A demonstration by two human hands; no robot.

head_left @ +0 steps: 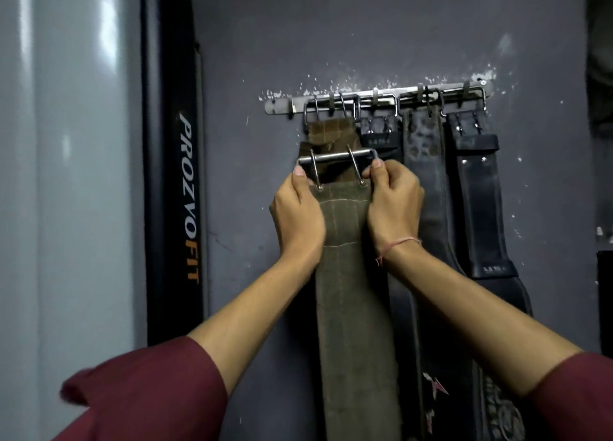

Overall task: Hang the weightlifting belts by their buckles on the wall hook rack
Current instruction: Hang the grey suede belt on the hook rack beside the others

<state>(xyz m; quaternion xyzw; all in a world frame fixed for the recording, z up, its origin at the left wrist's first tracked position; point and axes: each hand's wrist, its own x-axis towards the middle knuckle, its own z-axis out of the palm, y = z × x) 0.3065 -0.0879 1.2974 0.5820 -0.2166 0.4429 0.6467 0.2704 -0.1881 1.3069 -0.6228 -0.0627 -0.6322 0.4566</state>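
Observation:
A steel hook rack point(381, 96) is screwed to the dark grey wall. Several belts hang from it by their buckles: a brown one point(331, 132) at the left, then black ones point(379, 132), point(423, 148), point(474, 175). I hold an olive-brown belt point(351, 291) up against the wall, below the rack's left end. Its two-prong steel buckle point(336, 158) is upright, a little under the hanging brown belt. My left hand point(298, 218) grips the buckle's left side and my right hand point(393, 205) grips its right side.
A tall black padded piece of gym equipment marked PROZVOFIT point(172, 175) stands just left of the rack. Left of it is a glossy grey panel point(66, 175). Dark objects sit at the right edge point(600, 76).

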